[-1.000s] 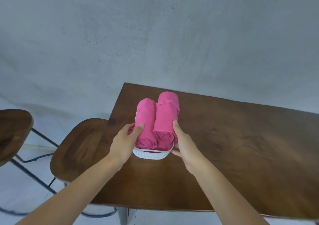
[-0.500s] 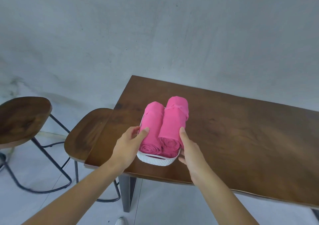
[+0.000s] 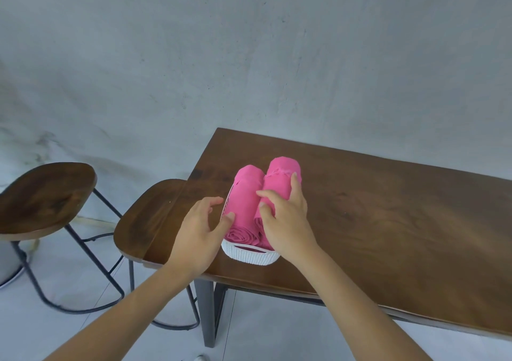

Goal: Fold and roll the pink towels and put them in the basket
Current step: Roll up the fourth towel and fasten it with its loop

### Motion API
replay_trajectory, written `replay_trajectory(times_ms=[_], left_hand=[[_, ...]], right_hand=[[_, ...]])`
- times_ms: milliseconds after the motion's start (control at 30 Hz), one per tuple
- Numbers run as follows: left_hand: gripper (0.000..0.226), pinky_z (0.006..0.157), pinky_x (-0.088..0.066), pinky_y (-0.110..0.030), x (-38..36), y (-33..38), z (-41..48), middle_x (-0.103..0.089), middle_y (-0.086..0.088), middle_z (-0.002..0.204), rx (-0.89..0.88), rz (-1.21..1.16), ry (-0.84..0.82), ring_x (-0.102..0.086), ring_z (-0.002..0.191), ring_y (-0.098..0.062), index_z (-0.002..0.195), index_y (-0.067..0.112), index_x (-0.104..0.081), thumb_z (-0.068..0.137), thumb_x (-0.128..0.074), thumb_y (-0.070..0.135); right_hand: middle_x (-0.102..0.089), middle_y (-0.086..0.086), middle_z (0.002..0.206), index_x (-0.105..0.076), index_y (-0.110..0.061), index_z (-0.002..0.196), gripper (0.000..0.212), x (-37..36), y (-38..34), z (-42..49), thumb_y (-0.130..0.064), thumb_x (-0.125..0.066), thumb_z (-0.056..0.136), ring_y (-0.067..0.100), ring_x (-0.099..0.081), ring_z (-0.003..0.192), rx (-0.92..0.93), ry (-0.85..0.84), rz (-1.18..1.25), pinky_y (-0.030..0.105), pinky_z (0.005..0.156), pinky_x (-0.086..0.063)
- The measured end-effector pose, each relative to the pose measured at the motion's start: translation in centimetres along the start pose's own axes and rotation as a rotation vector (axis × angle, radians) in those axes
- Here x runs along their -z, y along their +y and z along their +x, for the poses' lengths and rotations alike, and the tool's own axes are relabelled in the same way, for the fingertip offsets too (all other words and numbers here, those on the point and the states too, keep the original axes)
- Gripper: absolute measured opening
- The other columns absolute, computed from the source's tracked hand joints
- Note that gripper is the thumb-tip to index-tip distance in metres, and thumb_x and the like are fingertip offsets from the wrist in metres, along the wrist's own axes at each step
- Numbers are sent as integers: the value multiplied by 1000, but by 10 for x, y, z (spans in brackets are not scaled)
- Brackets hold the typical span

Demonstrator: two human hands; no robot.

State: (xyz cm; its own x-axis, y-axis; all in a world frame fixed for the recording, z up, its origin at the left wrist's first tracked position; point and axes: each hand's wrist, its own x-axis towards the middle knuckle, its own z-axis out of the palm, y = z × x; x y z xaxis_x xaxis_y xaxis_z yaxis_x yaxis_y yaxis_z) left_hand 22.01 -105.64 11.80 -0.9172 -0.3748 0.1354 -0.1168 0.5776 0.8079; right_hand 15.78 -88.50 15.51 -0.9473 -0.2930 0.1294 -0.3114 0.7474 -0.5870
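Two rolled pink towels lie side by side in a small white basket [image 3: 249,256] near the left front corner of the wooden table [image 3: 388,222]. The left roll [image 3: 243,194] shows its spiral end toward me. The right roll [image 3: 282,169] sticks out past the basket's far end. My left hand [image 3: 199,230] is at the basket's left side, thumb touching the left roll, fingers loosely spread outside the rim. My right hand [image 3: 288,219] rests flat on top of the right roll with fingers spread, hiding its near end.
Two wooden stools on black metal legs stand left of the table, one [image 3: 149,216] tucked against its corner, another [image 3: 44,194] farther left. A grey wall rises behind. The table's front edge runs just below the basket.
My right hand has moved from the basket's right side up onto the right roll. My left hand has loosened and spread at the left side. The view has shifted back and left.
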Motion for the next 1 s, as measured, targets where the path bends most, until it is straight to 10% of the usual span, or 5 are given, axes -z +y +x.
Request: replay_trajectory(times_ms=[167, 500, 1000], left_hand=[[51, 75, -35, 0, -2, 8, 0, -50, 14, 140, -81, 53, -15, -48, 113, 0, 139, 33, -49, 94, -60, 53], [76, 98, -55, -38, -24, 24, 5, -32, 7, 153, -173, 178, -65, -46, 127, -18, 148, 36, -32, 86, -74, 51], [60, 85, -59, -35, 2, 19, 33, -57, 5, 130, -2, -131, 101, -61, 108, -16, 143, 25, -47, 89, -74, 21]], right_hand=[[5, -6, 167, -53, -43, 121, 30, 5, 7, -5, -54, -59, 94, 32, -23, 150, -43, 39, -13, 44, 110, -42], [-30, -8, 158, -59, -34, 114, 31, 20, 64, -16, -24, -74, 88, 17, -40, 138, -51, 268, 158, 21, 94, -44], [-20, -2, 165, -58, -25, 129, 37, 1, 146, -48, -35, -67, 94, 25, -33, 144, -202, 207, -59, 35, 109, -42]])
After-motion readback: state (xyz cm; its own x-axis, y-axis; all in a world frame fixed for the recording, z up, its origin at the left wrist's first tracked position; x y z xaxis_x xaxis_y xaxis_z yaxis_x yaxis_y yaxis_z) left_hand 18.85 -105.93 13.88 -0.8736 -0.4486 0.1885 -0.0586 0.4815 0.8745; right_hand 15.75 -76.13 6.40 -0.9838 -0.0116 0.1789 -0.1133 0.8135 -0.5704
